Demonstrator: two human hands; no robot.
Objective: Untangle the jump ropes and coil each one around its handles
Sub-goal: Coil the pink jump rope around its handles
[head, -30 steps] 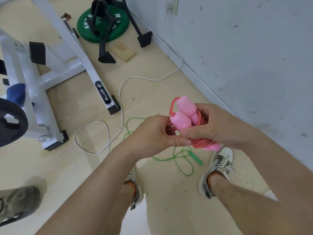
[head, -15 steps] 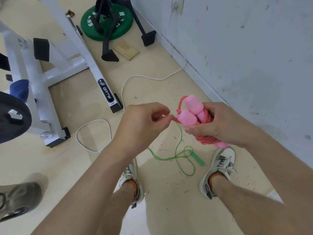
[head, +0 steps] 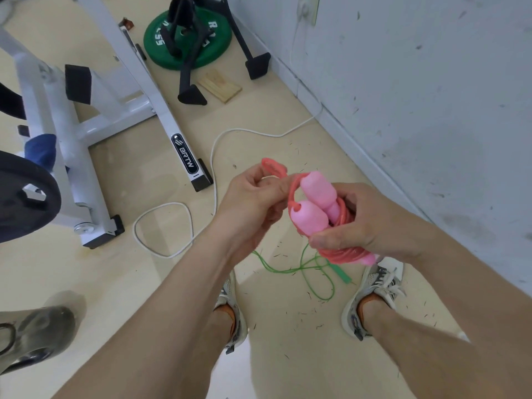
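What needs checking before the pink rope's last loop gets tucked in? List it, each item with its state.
1. Bundle held: the right hand grips the handles and coil: ok.
2. End held: the left hand pinches the loop: ok.
3. Both handles side by side: ok.
4. Loop tucked into coil: not ok, it sticks out.
5. Coil tight all round: cannot tell, the right hand hides part.
6. The green rope coiled: not ok, lies loose.
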